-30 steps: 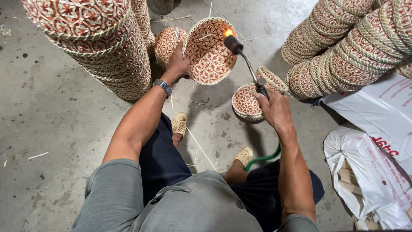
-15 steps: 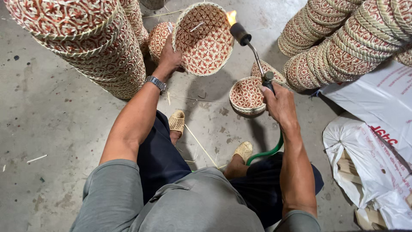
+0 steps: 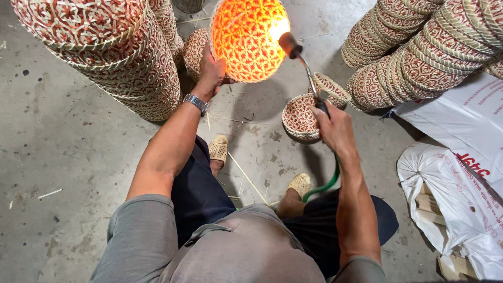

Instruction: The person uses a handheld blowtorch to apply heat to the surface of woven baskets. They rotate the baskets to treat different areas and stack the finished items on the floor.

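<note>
While the left hand (image 3: pixel 211 73) tilts the basket (image 3: pixel 246 39), the torch (image 3: pixel 301 60) points up-left at it

Concrete floor (image 3: pixel 63 157), grey and stained, with loose pale straw slivers (image 3: pixel 247 181) scattered across it. Tall stack of red-and-cream woven baskets (image 3: pixel 110 57) at upper left; several leaning stacks of matching baskets (image 3: pixel 419 52) at upper right, lying almost on their sides. Two small woven baskets (image 3: pixel 299 116) sit on the floor just beside those stacks, and white plastic sacks (image 3: pixel 461 194) lie at the right edge, one open over pale flat pieces.
</note>
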